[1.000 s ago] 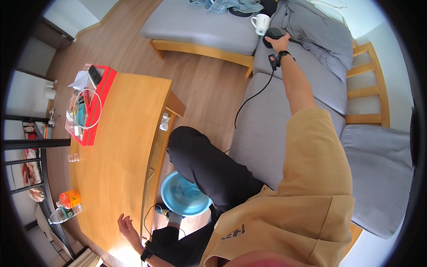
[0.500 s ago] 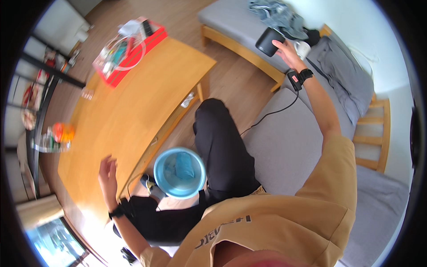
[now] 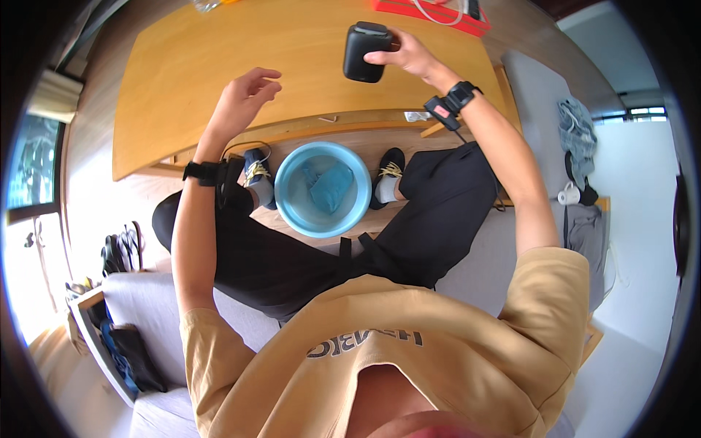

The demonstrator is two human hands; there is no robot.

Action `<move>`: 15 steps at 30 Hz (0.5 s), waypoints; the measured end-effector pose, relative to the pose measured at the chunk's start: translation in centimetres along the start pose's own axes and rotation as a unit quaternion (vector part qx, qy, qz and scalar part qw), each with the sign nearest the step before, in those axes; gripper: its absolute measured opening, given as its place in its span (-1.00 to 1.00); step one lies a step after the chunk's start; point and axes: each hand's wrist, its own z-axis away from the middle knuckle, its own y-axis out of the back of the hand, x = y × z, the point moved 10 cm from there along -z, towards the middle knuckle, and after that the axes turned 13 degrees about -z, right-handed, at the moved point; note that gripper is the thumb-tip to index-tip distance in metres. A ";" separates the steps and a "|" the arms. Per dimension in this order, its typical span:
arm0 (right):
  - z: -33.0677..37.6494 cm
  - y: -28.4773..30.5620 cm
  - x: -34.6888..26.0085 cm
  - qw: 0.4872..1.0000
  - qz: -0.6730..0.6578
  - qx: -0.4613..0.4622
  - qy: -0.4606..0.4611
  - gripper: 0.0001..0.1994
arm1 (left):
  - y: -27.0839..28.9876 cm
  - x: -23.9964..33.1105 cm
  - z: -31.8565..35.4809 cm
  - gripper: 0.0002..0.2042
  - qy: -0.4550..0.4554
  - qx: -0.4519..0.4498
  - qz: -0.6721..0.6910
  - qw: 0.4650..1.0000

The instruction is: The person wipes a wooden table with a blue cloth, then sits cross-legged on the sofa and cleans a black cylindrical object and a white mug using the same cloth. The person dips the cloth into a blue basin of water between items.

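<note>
Starting at the left, I am seeing the left hand (image 3: 244, 95) hovering over the near edge of the wooden desk (image 3: 182, 66), its fingers (image 3: 266, 73) loosely spread and curled, gripping nothing. It is wearing one black wrist strap (image 3: 201, 171), and I judge the hand is waiting there to steady or receive something.

Moving to the middle, one round blue basin (image 3: 323, 188) is sitting on the floor between the two dark shoes (image 3: 255, 171), and one crumpled teal cloth (image 3: 330, 186) is lying inside it. I judge it is parked under the desk edge so it sits within easy reach of the seated person.

Above it, one black box-shaped device (image 3: 365, 51) with rounded corners is being held upright just over the desk top. The right hand (image 3: 405, 57) is closing its fingers (image 3: 380, 58) around the device's right side, thumb side facing me, probably to set it down or inspect it. One black wristwatch (image 3: 460, 95) is sitting on that wrist.

Further right, one red tray (image 3: 438, 18) is lying at the far desk edge, and one white mug (image 3: 568, 194) is resting on the grey sofa (image 3: 533, 87).
</note>
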 end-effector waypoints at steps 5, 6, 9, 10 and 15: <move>-4.7 -6.9 3.1 0.998 0.027 -0.014 0.049 -0.21 | 1.9 -0.9 1.9 -0.64 0.028 0.042 -0.118 0.992; -5.0 -7.6 3.4 0.998 0.011 -0.008 0.054 -0.19 | 2.1 -0.9 2.0 -0.65 0.036 0.052 -0.127 0.990; -5.5 -8.7 3.1 0.996 -0.002 0.040 0.080 -0.27 | 3.3 -0.2 2.1 -0.65 0.033 0.075 -0.151 0.985; -5.3 -8.4 2.5 0.986 -0.021 0.110 0.122 -0.42 | 3.5 0.0 2.0 -0.65 0.035 0.075 -0.156 0.984; 0.7 -6.2 3.6 0.949 0.105 0.287 0.078 -0.44 | 7.6 0.6 2.6 -0.68 0.098 0.140 -0.302 0.938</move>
